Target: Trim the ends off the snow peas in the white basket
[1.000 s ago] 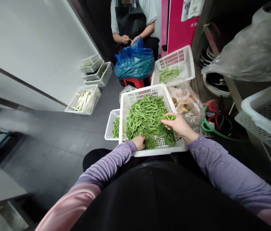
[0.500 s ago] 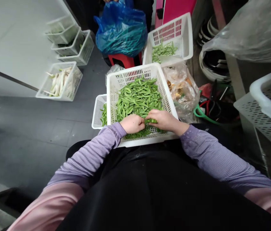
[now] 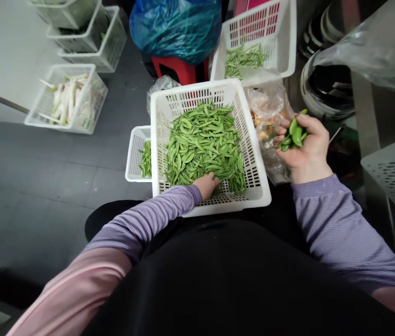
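Note:
A white slotted basket (image 3: 264,186) full of green snow pea pods (image 3: 204,140) rests at my lap. Inside its near side, my left hand (image 3: 208,185) reaches down at the edge of the heap; its fingertips are partly hidden, and whether they grip a pod is unclear. Off to the right, beyond the basket's wall, my right hand (image 3: 304,142) is turned palm up. Its fingers curl around several snow peas (image 3: 294,134). That hand is in front of a clear plastic bag (image 3: 265,105) with brownish-orange scraps in it.
A smaller white basket (image 3: 130,154) with pods sits left. Behind, another basket (image 3: 288,42) holds thin green beans, beside a blue bag (image 3: 176,32) on a red stool (image 3: 174,67). A crate (image 3: 94,105) of white-stemmed vegetables and stacked crates (image 3: 113,51) stand far left.
My right hand has moved right, out of the basket, and turned palm up with snow peas in it. My left hand has shifted slightly right within the basket. The view has shifted too.

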The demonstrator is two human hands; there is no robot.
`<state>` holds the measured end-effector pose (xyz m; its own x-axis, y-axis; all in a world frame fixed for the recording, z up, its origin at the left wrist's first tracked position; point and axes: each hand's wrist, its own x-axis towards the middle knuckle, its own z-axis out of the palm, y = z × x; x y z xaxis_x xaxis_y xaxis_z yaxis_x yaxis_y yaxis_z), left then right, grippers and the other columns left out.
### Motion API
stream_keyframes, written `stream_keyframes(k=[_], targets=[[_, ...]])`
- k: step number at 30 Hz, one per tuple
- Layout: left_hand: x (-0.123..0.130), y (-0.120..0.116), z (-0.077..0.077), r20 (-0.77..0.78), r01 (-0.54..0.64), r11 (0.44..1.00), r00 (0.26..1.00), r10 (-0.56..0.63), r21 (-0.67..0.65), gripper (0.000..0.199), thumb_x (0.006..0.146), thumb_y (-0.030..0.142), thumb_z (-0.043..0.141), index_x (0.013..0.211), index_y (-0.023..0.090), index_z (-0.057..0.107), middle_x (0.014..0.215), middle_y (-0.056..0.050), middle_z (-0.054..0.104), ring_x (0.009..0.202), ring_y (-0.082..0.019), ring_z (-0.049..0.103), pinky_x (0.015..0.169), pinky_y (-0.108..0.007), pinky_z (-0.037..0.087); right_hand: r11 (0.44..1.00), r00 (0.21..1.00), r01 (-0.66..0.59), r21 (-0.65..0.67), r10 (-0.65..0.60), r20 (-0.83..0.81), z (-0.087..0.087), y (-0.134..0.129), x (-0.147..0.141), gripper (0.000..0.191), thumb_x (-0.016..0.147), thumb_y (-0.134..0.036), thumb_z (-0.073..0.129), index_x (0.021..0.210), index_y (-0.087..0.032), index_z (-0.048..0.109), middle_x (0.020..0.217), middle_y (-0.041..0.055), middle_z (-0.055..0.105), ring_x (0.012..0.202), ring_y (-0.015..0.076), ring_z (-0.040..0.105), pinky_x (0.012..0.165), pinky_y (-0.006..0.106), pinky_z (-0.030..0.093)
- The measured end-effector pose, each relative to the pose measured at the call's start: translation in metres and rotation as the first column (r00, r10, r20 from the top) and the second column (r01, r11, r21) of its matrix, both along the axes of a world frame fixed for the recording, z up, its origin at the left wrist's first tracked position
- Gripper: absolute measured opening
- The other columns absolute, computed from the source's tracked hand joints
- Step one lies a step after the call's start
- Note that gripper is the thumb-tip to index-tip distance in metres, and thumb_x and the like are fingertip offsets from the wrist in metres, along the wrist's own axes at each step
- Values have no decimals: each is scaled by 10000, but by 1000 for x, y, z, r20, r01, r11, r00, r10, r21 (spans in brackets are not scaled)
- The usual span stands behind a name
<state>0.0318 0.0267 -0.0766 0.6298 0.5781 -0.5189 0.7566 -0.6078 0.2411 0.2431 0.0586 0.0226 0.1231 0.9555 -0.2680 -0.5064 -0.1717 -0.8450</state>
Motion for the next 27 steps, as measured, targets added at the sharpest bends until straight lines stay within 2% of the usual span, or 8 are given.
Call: stream_keyframes(k=[4,8,11,16,21,24,26,27], targets=[[34,2,-14,163,178,980,968,-191,92,343,812,122,373,1117,175,522,1070,-118,503,899,-202,516,668,-296,418,995,997,7,-104,-15,-73,2,4,-2,108,594,-190,584,682,-194,522,637,-50,509,540,54,504,451,157,414],[64,-3,-33,212,318,900,898,-387,298,311,862,140,294,1027,153,557,1140,-132,503,980,-220,471,684,-329,391,987,994,-90,-134,80,-78,-4,0,-13,225,555,-195,654,762,-200,568,614,-58,526,487,58,499,403,161,425],[68,-4,-52,209,399,835,842,-497,379,298,867,154,292,954,151,577,969,-112,589,889,-205,510,649,-333,379,981,990,-125,-147,113,-88,-12,0,-13,245,530,-207,703,740,-207,576,592,-57,540,466,66,507,377,162,432],[67,-2,-72,175,399,819,848,-501,413,245,823,150,387,940,169,601,910,-84,632,836,-207,543,566,-312,360,974,990,-105,-203,84,-111,-29,3,-17,281,461,-163,754,703,-183,611,576,-36,578,454,68,522,365,144,455],[65,-4,-67,186,400,813,840,-510,424,165,767,115,480,769,153,641,751,-93,651,841,-209,556,621,-327,389,952,998,-64,-300,59,-26,-51,-10,-26,237,479,-151,770,630,-153,588,526,-33,571,421,64,515,348,133,451],[51,-1,-49,215,286,895,903,-371,343,97,721,126,536,712,117,632,711,-124,644,794,-218,572,641,-333,413,944,996,-88,-317,94,5,-63,-20,-25,267,478,-185,793,593,-143,556,497,-45,544,415,59,506,352,133,451],[38,3,-32,220,42,982,972,-82,182,142,672,214,601,768,112,626,731,-129,644,741,-224,582,609,-324,429,936,990,-113,-332,134,41,-68,-28,-24,283,471,-196,801,602,-140,557,493,-42,544,409,67,505,349,150,450],[31,4,-22,248,-119,989,964,94,90,215,651,260,619,811,116,618,741,-120,643,714,-218,583,588,-311,435,929,986,-121,-349,154,69,-69,-33,-26,284,471,-192,801,610,-139,560,492,-38,547,403,71,503,348,159,449]])
